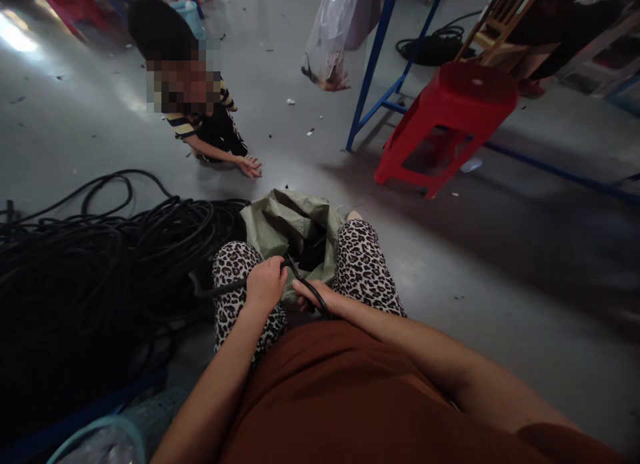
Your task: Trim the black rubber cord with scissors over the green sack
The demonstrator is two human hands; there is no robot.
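Note:
My left hand (266,283) is wrapped round a length of black tubing (226,289), whose loose part runs left across my knee. In my right hand (318,297) is a pair of scissors (317,295) with black handles. Their blades meet the tubing's end just beyond my left fingers; whether they are closed on it I cannot make out. Under both hands, between my knees, stands a greenish woven sack (265,221) with its mouth wide. Dark pieces (306,251) lie in its shadowed inside, too dim to name.
A big heap of black tubing (125,251) lies to my left. Another person (210,127) crouches ahead, one hand held out low. A red plastic stool (467,94) and a blue metal frame (373,71) stand ahead right. A clear plastic bag (330,44) hangs there. A teal basket (135,431) is lower left.

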